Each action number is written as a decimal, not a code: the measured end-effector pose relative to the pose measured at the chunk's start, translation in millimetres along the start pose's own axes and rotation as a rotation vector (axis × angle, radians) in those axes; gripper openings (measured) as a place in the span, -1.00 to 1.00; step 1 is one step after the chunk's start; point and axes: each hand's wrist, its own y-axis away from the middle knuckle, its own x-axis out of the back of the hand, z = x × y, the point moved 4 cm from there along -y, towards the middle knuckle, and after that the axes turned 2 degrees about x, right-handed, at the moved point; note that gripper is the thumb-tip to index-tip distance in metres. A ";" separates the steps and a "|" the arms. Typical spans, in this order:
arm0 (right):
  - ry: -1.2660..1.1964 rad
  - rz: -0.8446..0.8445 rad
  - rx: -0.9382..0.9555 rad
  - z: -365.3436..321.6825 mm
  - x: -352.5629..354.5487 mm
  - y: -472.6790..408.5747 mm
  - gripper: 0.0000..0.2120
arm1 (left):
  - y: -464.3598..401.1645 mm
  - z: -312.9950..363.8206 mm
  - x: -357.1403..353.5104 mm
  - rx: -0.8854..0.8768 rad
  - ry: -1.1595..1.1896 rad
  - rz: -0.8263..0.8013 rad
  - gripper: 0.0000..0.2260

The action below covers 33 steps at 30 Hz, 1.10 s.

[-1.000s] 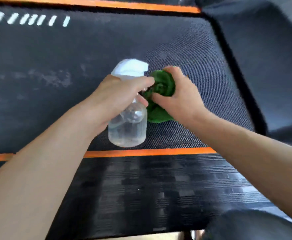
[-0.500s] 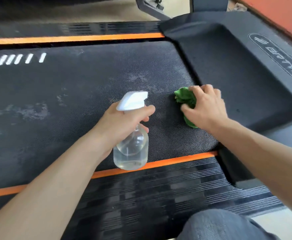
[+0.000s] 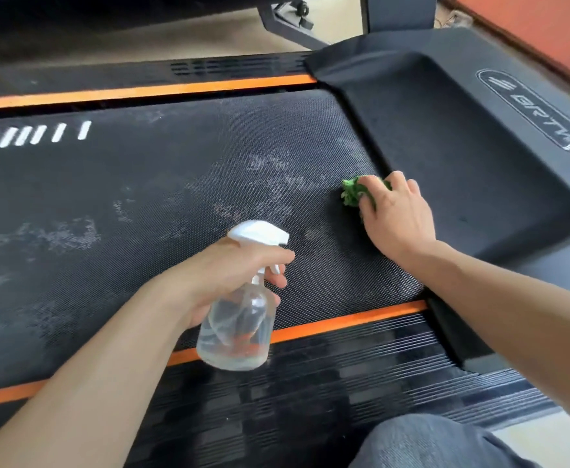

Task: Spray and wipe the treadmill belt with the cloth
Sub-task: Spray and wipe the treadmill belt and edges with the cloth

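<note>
The black textured treadmill belt spans the view, with pale dusty smears across its middle and left. My left hand grips a clear spray bottle with a white trigger head, held above the belt's near edge with a finger on the trigger. My right hand holds a bunched green cloth down on the belt near its right end, beside the motor cover. Most of the cloth is hidden under my fingers.
Orange strips border the belt on both long sides, with ribbed black side rails beyond. The grey motor cover rises on the right. A knee in grey trousers is at the bottom right. An upright post base stands behind.
My right hand has slid the green cloth away from the bottle to the belt's right end, by the motor cover. The bottle stayed in my left hand, and the view pulled back.
</note>
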 end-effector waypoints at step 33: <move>0.079 -0.019 0.020 -34.6 -1.9 -14.5 -0.71 | 9.3 -21.5 45.1 -0.090 0.126 0.022 -0.74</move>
